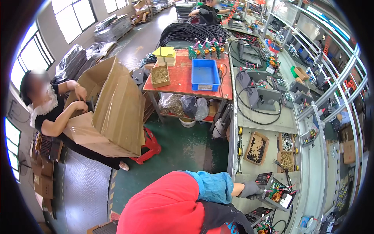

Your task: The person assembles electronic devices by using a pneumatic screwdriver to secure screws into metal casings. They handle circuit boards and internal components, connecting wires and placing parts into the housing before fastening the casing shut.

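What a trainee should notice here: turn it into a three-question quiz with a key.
1. True or false: in the picture, the blue bin on the red table stands left of the yellow stack.
2. The person's gloved left hand is nearest to: A) the blue bin; B) an open electronic unit; C) the yellow stack.
3. Fill in: the co-worker at the far left has both hands at a large ____ box.

Key: 1. False, it stands right of it. 2. B. 3. Cardboard.

red sleeve (167, 199), blue oversleeve (215, 187), grey glove (249, 190), green-and-copper circuit board (277, 195)
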